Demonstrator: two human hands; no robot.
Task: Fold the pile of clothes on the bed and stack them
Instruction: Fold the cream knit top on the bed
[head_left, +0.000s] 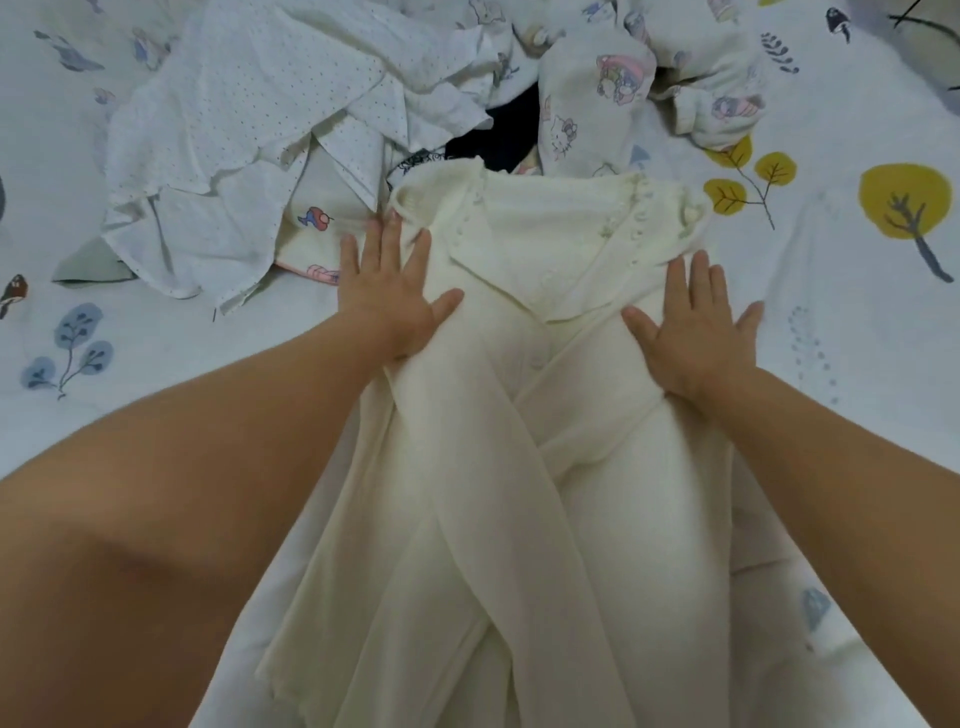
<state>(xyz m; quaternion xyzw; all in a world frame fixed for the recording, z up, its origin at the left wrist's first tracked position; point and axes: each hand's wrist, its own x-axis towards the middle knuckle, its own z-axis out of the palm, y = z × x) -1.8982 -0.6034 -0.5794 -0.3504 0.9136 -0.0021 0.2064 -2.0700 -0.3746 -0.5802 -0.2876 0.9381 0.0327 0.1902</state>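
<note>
Left hand (387, 291): fingers straight and spread apart, palm down, pressed flat on the left shoulder area of a cream garment (545, 415). Thumb splayed toward the middle of the cloth. Fingertips reached almost to the ribbed collar edge.

Right hand (693, 325): same posture, fingers straight and fanned apart, palm flat on the garment's right side, thumb pointing inward, little finger out near the garment's right edge. Neither hand gripped or pinched anything.

Between the two thumbs: the garment's front opening, edged with small pearl-like beads (636, 205), and two long sheer panels crossing one over the other below the wrists. The cloth ran from just beyond the fingertips back toward the person, past both forearms and out of the bottom of the view. It lay spread on the bed sheet (857, 291), white with printed yellow trees and blue leaves.

Beyond the left fingertips: a rumpled white dotted fabric (249, 114), with a small printed piece (317, 228) touching the left hand's outer side. Beyond the gap between the hands: a dark garment (498, 140). Beyond the right fingertips: cartoon-print clothing (597, 98), heaped and unfolded. This pile lay just past the cream collar, partly touching it.
</note>
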